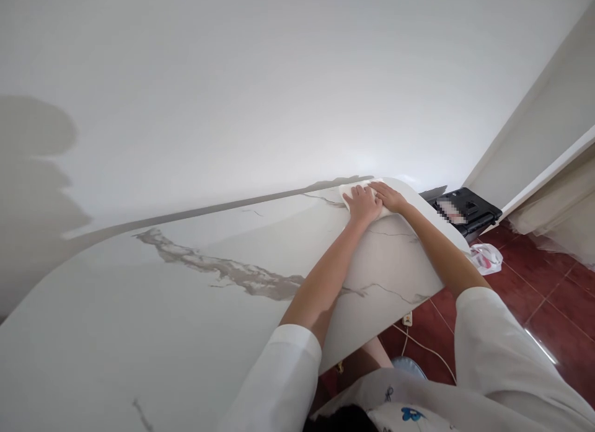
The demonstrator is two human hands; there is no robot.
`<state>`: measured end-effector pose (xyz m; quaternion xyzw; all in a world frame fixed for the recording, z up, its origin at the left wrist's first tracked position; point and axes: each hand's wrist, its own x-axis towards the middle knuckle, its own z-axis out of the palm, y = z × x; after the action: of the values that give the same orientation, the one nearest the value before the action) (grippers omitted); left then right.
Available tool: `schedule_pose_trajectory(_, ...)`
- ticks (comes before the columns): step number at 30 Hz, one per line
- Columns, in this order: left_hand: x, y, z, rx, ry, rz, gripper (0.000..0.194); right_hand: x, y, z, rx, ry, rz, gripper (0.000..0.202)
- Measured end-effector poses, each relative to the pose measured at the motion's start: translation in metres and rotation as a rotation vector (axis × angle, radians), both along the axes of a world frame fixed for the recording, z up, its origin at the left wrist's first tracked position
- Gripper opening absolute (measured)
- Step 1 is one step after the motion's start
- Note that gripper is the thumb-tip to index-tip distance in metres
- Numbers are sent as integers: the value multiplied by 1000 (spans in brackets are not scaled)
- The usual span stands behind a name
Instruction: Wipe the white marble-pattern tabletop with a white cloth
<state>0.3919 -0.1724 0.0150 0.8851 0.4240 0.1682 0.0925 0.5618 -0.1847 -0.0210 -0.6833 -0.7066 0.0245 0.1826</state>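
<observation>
Near the far right end of a white marble-patterned table [223, 252] lies a folded white cloth [344, 193], pressed against the tabletop under both hands. My left hand [363, 205] grips the cloth from above, its bent fingers pointing away from me. Right beside it, my right hand [389, 196] also holds the cloth down, fingers close together and touching the left hand. Much of the cloth is hidden under the palms.
A white wall [279, 97] runs along the table's far edge. On the red tiled floor [534, 277] stand a black case [471, 207] and a white plastic bag [486, 258]. A power strip [407, 319] with a cable lies below the table's near edge. A pale curtain [558, 202] hangs at right.
</observation>
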Motion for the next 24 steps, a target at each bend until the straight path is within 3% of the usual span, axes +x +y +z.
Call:
schedule_pose_trajectory(12,11,46,-3,10,-1,37,48,9,50,-6,0,41,-13,55)
schedule_pose_trajectory(20,24,47,-2,53,54,54,48,22,54,-7,58,-10,108,57)
schedule_pose_trajectory(24,36,46,-2,55,18,43,48,30,51,-1,21,-69,67,58)
